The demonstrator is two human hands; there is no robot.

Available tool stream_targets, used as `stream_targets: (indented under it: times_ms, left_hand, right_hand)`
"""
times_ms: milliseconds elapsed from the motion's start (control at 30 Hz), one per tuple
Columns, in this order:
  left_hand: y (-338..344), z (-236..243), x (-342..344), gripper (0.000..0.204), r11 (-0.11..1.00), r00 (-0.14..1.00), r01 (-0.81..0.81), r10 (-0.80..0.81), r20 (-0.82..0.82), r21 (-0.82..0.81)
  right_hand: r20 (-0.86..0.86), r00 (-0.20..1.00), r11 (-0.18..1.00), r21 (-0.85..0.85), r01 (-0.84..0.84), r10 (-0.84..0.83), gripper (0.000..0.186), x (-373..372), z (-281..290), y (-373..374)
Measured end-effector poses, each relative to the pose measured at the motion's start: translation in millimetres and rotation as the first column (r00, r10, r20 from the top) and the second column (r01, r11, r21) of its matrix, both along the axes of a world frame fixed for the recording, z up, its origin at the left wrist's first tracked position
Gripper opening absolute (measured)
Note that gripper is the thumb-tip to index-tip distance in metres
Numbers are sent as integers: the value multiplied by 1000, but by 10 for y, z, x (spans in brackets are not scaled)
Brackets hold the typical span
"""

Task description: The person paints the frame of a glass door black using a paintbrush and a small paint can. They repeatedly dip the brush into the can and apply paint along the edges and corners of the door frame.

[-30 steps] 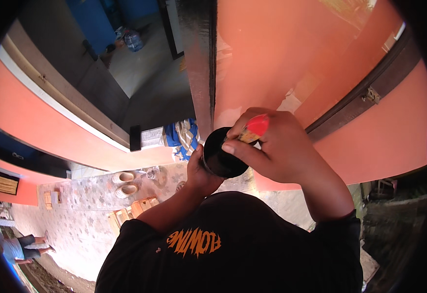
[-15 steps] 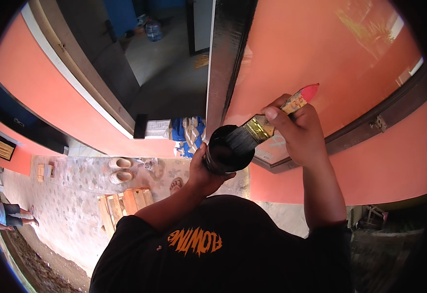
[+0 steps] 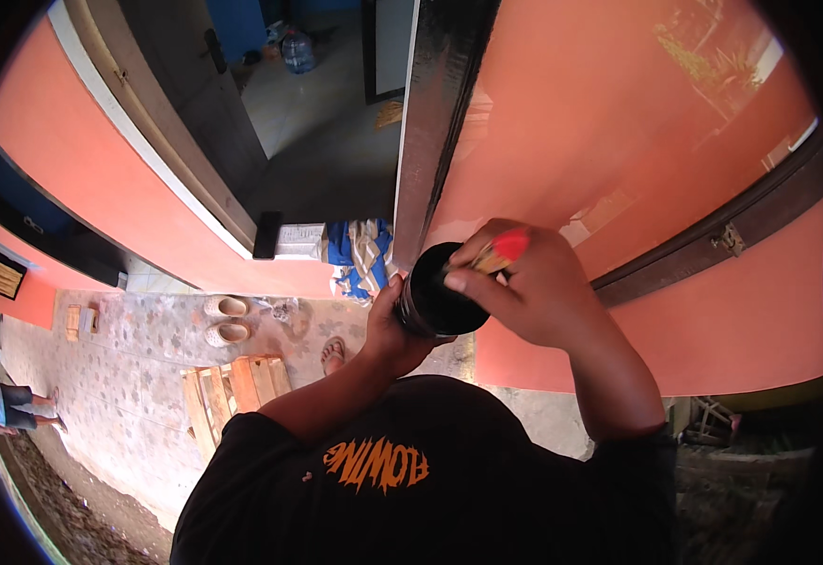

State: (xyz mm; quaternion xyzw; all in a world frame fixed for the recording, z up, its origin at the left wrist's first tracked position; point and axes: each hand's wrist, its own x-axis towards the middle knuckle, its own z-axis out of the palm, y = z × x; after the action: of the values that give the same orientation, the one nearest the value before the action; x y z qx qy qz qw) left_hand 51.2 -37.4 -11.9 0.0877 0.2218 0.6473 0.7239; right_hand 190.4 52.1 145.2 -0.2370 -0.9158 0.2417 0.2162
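Note:
My left hand is wrapped round a dark can, its open mouth turned up toward me. Inside, the can looks black. Over its right rim, my right hand grips a paintbrush by its worn handle with a red end. The bristles are hidden down in the can and behind my fingers. Beyond the can rises a dark brown window frame, glossy black along part of it, around a reflecting glass pane.
A doorway with a grey door opens ahead to the left. A striped cloth lies on its sill beside a dark phone-like block. Below are pale clogs and a wooden crate. Another person stands far left.
My right hand has moved left and down, taking the paintbrush deeper into the can. Its bristles and metal band, visible before, are now hidden. The left hand holds the can nearly still.

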Motion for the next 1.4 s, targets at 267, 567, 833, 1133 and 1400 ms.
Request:
stream_targets:
  times_ms: [267, 567, 833, 1133, 1400]
  left_hand:
    - [-21, -128, -75, 47, 1000, 1000, 23, -23, 17, -20]
    - [-134, -52, -93, 50, 999, 995, -23, 19, -93, -47]
    - [-266, -164, -276, 53, 999, 943, 44, -31, 332, -32]
    - [-296, -470, -290, 55, 991, 978, 111, -123, 168, 77]
    - [-380, -465, -473, 50, 999, 969, -34, 30, 244, 10]
  right_hand:
    - [-323, 900, 830, -553, 70, -291, 23, 146, -38, 167]
    - [-352, 902, 856, -517, 34, -249, 16, 94, -116, -70]
    - [-402, 911, 996, 53, -78, 93, 20, 86, -355, -221]
    - [-498, 865, 998, 2, -65, 58, 23, -20, -557, -246]
    - [-488, 871, 993, -64, -98, 55, 32, -270, -659, -221]
